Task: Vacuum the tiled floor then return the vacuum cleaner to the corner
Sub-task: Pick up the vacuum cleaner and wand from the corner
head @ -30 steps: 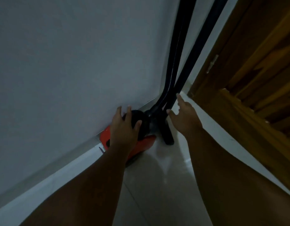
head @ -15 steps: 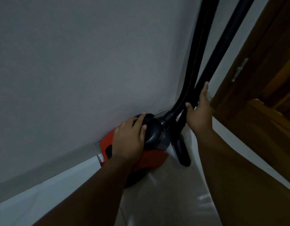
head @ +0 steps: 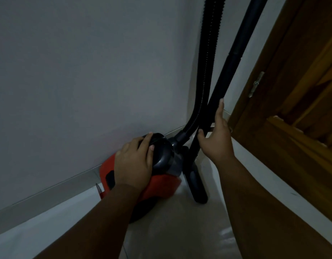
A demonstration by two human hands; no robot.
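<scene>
The left hand (head: 133, 161) lay flat, fingers relaxed, on the red-and-black canister vacuum cleaner (head: 164, 183); the right hand (head: 216, 139), fingers straight, touched its black rigid tube (head: 234, 58).

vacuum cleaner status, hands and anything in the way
Hands: left hand flat on vacuum cleaner, right hand against wand. Cleaner in the wall corner, hose upright. Close at right: wooden door frame.

Left forearm (head: 97, 217) and right forearm (head: 254, 193) reach forward and down, left hand (head: 133, 161) palm-down with fingers spread and lightly curved, right hand (head: 215, 139) edge-on, fingers straight and pointing up, thumb forward.
</scene>
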